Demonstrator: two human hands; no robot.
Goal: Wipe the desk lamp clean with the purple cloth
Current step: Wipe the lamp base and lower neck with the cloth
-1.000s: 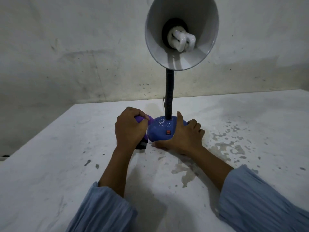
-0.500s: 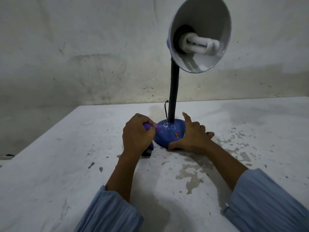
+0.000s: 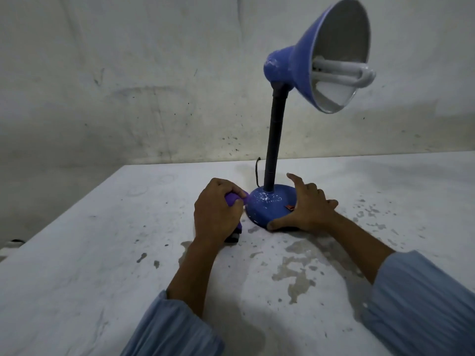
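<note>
Left hand [image 3: 216, 209]: grip closed round the purple cloth [image 3: 232, 197], a bunched end poking out at the thumb and touching the left flank of the lamp base [image 3: 270, 205]. Right hand [image 3: 307, 206]: fingers spread and loose, cupping the base's right side, thumb tip at its front edge; steadying, not grasping. The desk lamp [image 3: 272, 150] stands upright on the stained tabletop [image 3: 90, 253], shade [image 3: 331, 57] tipped right. Step in hand looks like wiping the base (white flecks on its top). Next likely: sweep cloth across the dome, right hand bracing.
</note>
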